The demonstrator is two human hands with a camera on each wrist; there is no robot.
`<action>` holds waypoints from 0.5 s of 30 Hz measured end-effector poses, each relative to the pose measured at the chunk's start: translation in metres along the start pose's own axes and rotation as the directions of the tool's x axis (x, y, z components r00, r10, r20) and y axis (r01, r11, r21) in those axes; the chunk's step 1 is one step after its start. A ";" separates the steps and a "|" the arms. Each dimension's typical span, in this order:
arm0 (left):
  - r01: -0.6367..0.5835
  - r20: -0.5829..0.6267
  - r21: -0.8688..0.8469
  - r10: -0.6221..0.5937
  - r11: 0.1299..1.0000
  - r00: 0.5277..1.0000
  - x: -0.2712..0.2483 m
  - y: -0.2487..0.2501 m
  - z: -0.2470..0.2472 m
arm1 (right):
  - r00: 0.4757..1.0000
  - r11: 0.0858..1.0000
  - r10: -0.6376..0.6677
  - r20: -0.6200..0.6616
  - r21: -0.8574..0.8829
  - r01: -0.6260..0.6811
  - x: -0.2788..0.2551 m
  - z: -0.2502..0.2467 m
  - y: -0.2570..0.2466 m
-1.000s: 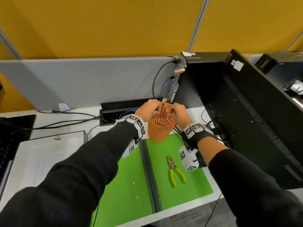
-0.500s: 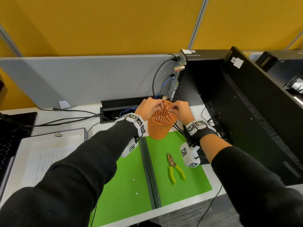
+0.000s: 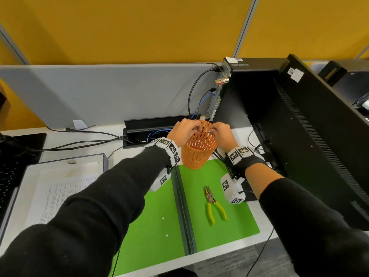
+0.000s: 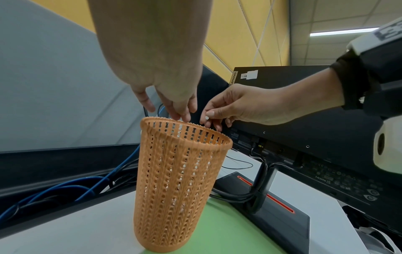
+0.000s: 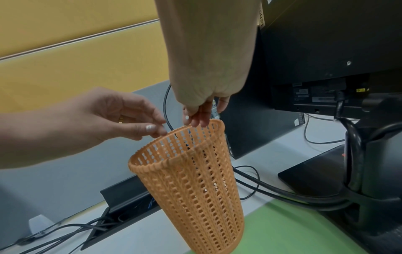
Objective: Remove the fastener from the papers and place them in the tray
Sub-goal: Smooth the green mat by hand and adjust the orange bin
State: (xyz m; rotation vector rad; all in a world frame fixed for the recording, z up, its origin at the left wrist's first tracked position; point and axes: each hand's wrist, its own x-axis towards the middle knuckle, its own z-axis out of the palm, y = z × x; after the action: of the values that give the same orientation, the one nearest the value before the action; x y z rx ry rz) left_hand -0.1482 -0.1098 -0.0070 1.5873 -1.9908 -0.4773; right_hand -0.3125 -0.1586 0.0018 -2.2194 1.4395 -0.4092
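An orange mesh cup (image 3: 199, 152) stands at the far edge of the green mat (image 3: 155, 226). Both hands hover over its rim. My right hand (image 4: 208, 118) pinches a tiny white bit (image 5: 186, 117) between thumb and fingertips just above the cup (image 5: 195, 189). My left hand (image 5: 157, 129) has thumb and fingertips brought together at the rim. Anything between them is too small to see. The papers (image 3: 60, 192) lie in the white tray (image 3: 99, 156) at the left. No fastener shows on them.
Yellow-handled pliers (image 3: 214, 204) lie on the mat's right half. A black monitor (image 3: 299, 136) and its stand crowd the right side. A cable box (image 3: 151, 124) with blue and black cables runs behind the cup. A dark laptop sits at far left.
Both hands stay over the cup's rim, with only small finger shifts. Cup, pliers and papers have not moved.
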 end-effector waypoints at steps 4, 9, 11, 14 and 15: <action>-0.029 0.047 0.028 0.028 0.999 0.999 0.001 -0.005 0.005 | 0.991 0.993 -0.092 -0.093 0.063 0.098 -0.004 0.001 0.001; -0.013 0.075 0.047 0.009 0.999 0.997 0.006 -0.002 0.009 | 0.993 0.993 -0.086 -0.074 0.076 0.092 -0.001 0.003 0.004; 0.009 0.069 0.051 -0.012 0.999 0.998 0.007 0.000 0.011 | 0.995 0.993 -0.081 -0.063 0.083 0.086 0.000 0.004 0.005; 0.029 0.072 0.053 -0.033 0.998 0.997 0.010 0.003 0.012 | 0.997 0.994 -0.067 -0.044 0.089 0.071 0.002 0.003 0.008; 0.036 0.076 0.046 -0.040 0.998 0.996 0.010 0.003 0.012 | 0.998 0.994 -0.060 -0.036 0.091 0.063 0.002 0.003 0.008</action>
State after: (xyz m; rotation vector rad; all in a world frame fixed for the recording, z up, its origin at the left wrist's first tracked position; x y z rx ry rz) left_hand -0.1597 -0.1197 -0.0124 1.6597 -2.0446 -0.5199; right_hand -0.3167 -0.1623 -0.0050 -2.1971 1.3443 -0.5244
